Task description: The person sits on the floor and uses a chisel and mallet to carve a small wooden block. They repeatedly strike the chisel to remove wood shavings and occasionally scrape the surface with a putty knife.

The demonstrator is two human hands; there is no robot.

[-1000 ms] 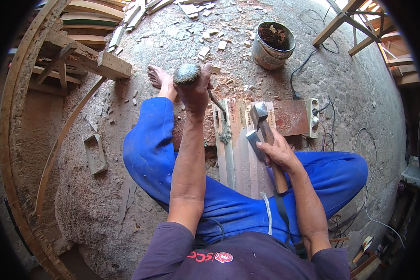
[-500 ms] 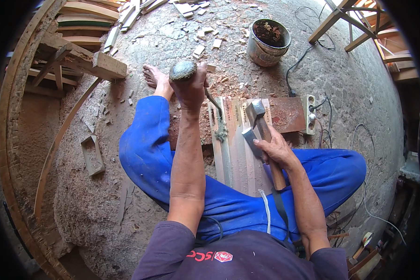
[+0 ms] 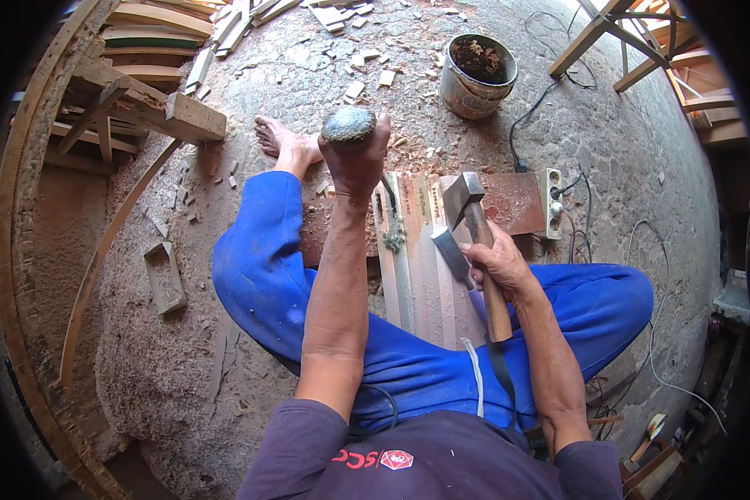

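My left hand (image 3: 356, 171) is wrapped around the upright handle of a chisel (image 3: 349, 125), its worn round end facing up; the hand hides the blade. Several narrow wooden strips (image 3: 425, 283) lie side by side in front of me. A dark slot and a heap of grey-green chips (image 3: 393, 240) mark the left strip. Over the right strips, my right hand (image 3: 500, 262) grips a hammer (image 3: 475, 218) by its wooden handle, head pointing away from me. Beside its fingers is a flat steel blade (image 3: 450, 248); I cannot tell whether the hand also holds it.
Beneath the strips is a reddish-brown board (image 3: 512, 200), with a white power strip (image 3: 552, 204) at its right end. A bucket (image 3: 477, 75) stands farther off. Wood offcuts (image 3: 355, 89) litter the floor. A small open box (image 3: 165, 279) lies left of my blue-trousered leg.
My left hand has shifted right and slightly toward me with the chisel, whose shaft is now hidden. The hammer head has moved slightly right and toward me, turning a little.
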